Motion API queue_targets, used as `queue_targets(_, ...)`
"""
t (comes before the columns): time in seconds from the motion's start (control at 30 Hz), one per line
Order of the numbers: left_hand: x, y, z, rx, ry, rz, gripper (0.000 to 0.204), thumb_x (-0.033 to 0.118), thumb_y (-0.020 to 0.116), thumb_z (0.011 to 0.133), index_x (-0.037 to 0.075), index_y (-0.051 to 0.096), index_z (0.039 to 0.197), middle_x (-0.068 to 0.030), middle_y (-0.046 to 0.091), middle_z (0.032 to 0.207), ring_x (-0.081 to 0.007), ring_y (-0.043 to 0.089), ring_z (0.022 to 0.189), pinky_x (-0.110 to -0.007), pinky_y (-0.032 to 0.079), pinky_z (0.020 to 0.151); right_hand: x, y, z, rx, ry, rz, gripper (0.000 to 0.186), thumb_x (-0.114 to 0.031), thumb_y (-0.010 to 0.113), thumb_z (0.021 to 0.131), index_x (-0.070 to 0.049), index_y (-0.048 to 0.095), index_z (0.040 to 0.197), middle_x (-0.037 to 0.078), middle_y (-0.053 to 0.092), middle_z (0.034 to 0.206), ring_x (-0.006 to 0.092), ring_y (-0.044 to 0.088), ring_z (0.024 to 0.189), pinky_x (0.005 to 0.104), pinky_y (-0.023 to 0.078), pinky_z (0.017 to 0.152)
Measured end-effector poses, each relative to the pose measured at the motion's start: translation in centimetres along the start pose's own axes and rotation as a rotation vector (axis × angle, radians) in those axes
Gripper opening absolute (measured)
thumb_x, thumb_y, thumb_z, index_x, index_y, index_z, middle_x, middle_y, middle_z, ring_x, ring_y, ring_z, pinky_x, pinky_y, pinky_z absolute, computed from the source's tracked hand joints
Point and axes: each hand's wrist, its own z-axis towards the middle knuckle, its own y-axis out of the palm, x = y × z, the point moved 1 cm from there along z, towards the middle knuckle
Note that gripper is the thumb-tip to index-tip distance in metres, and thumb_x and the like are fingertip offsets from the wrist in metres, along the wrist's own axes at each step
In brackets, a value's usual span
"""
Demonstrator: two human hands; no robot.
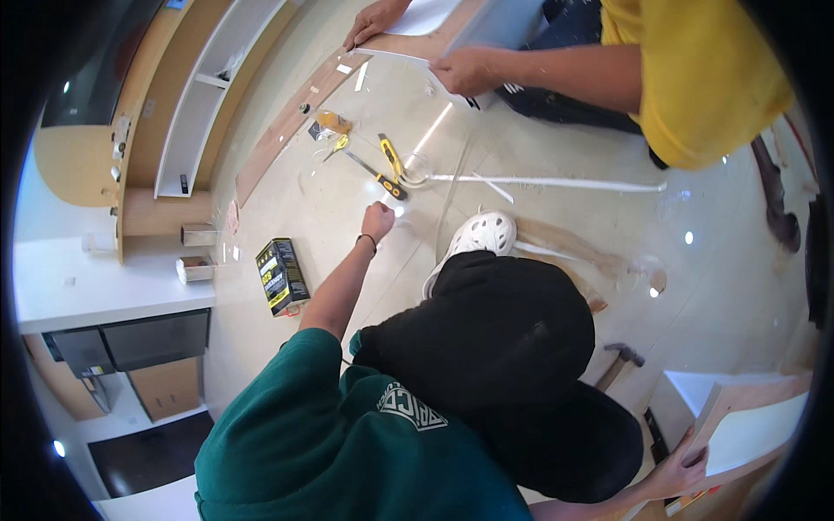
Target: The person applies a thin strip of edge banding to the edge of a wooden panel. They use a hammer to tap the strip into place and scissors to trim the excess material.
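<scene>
My left hand (379, 220) is closed low over the floor, just short of a tool with a black and yellow handle (391, 186); whatever it may hold is hidden. Past that tool lie a yellow utility knife (390, 155) and yellow-handled scissors (337, 146). A coil of white strip (418, 172) sits beside them, its loose end (556, 182) running right across the floor. At the lower right, my right hand (680, 473) grips the edge of a white panel with wood-coloured edges (754, 425). Its fingers wrap the near corner.
A co-worker in yellow handles a thin white strip (391, 55) along a board's edge. A black and yellow tin (282, 278) stands left of my arm. A bottle of orange liquid (331, 121) lies beyond the scissors. A hammer (620, 360) rests right of my knee. Shelving (193, 113) lines the left.
</scene>
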Motion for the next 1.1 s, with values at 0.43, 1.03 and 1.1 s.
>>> queue_targets(0.43,-8.2,-5.3,27.3,-0.108,0.188,0.698,0.052,0.043,0.054,0.084,0.009,0.065,0.122,-0.0229,0.061,0.125,-0.0409,0.057,0.117,-0.048,0.044,0.101,1.7,1.9,-0.2,-0.175,0.211,0.441,0.05,-0.029,0.077,0.085,0.005,0.062,0.12,0.017,0.061,0.119,0.0273,0.058,0.109,0.037,0.045,0.098)
queue_targets(1.03,-5.6,-4.9,30.2,0.063,0.455,1.044,0.029,0.03,0.056,0.089,0.007,0.063,0.106,-0.0214,0.064,0.107,-0.0414,0.062,0.096,-0.049,0.051,0.085,-2.4,-1.4,-0.2,-0.026,0.174,0.058,0.065,-0.052,0.08,0.073,-0.005,0.062,0.114,0.009,0.057,0.107,0.0252,0.057,0.106,0.0368,0.046,0.093)
queue_targets(1.1,-5.7,-4.4,30.9,-0.046,0.374,0.936,0.031,0.029,0.056,0.09,0.003,0.059,0.107,-0.0251,0.061,0.108,-0.0422,0.061,0.097,-0.05,0.051,0.085,-2.4,-1.4,-0.2,-0.046,0.21,0.079,0.066,-0.053,0.08,0.073,-0.006,0.063,0.115,0.009,0.057,0.107,0.0245,0.057,0.105,0.0363,0.047,0.092)
